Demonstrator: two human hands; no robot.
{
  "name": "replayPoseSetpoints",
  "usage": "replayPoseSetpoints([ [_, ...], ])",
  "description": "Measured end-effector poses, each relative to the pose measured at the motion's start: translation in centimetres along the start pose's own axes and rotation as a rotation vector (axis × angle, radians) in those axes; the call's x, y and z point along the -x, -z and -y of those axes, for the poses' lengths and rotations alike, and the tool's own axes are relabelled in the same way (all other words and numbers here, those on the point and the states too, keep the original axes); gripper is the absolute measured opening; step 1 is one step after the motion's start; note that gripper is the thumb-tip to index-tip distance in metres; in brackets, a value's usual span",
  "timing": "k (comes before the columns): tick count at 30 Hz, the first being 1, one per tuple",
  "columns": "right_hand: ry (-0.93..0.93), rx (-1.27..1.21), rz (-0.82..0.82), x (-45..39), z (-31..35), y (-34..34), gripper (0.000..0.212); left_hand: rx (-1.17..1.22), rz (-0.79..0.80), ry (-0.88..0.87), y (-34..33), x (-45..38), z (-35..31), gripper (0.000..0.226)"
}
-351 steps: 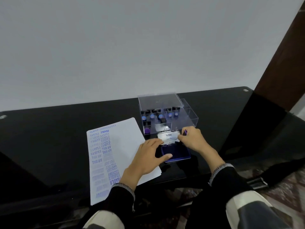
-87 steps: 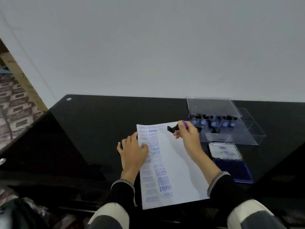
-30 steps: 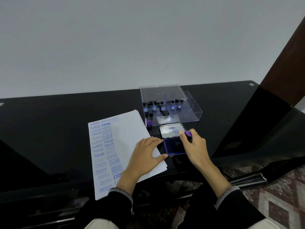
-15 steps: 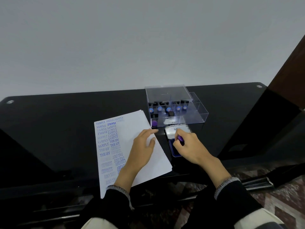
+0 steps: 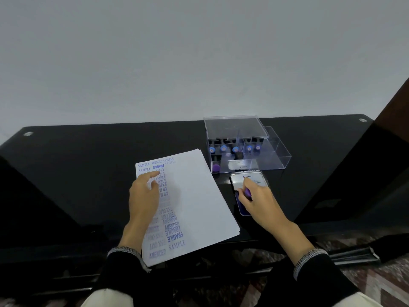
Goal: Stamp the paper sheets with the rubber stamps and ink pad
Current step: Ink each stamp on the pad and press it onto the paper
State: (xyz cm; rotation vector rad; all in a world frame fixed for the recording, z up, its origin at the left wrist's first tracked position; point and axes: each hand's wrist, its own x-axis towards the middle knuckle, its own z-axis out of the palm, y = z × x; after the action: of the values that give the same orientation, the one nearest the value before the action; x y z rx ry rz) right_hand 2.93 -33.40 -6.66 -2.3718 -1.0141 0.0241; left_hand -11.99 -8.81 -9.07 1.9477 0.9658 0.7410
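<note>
Black glossy table (image 5: 88,165) against a pale wall. White paper (image 5: 194,200) lying mid-table, left side crowded with blue words (SAMPLE, FRAGILE, AMENDED). Left hand (image 5: 143,196) flat on it, fingers extended and slightly spread. Right hand (image 5: 259,202) curled around a purple-handled stamp (image 5: 247,192), held down on the open ink pad (image 5: 242,207) just right of the paper. Behind, clear box (image 5: 274,156) holding more stamps.

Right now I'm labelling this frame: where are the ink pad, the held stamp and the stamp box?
ink pad (image 5: 241,208), head view, blue inked surface.
stamp (image 5: 248,192), head view, purple handle.
stamp box (image 5: 277,157), head view, clear right wall.
</note>
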Motion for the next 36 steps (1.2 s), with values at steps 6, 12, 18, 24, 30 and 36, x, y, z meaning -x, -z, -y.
replayPoseSetpoints([
  [6,-0.016,-0.003,0.032,-0.9,-0.3,-0.1,0.026,-0.111,-0.099,0.001,1.4,-0.7,1.8,0.031],
  [12,0.003,0.015,0.093,-1.4,-0.3,0.0,0.025,-0.153,-0.147,0.024,2.0,-0.7,2.4,0.029],
  [18,0.074,0.155,0.041,-0.5,0.1,-0.7,0.022,-0.187,-0.167,0.006,1.9,-0.3,2.1,0.029],
  [24,0.044,0.032,0.071,-1.1,-0.1,0.0,0.025,-0.233,-0.159,-0.026,1.6,-0.7,3.0,0.027],
  [30,0.068,0.109,0.069,-1.2,0.5,-0.3,0.024,-0.274,-0.145,-0.053,1.3,-1.5,4.2,0.025],
  [36,-0.027,-0.093,0.008,-0.6,-0.6,-0.4,0.020,-0.267,-0.144,-0.063,1.3,-1.6,4.5,0.023],
])
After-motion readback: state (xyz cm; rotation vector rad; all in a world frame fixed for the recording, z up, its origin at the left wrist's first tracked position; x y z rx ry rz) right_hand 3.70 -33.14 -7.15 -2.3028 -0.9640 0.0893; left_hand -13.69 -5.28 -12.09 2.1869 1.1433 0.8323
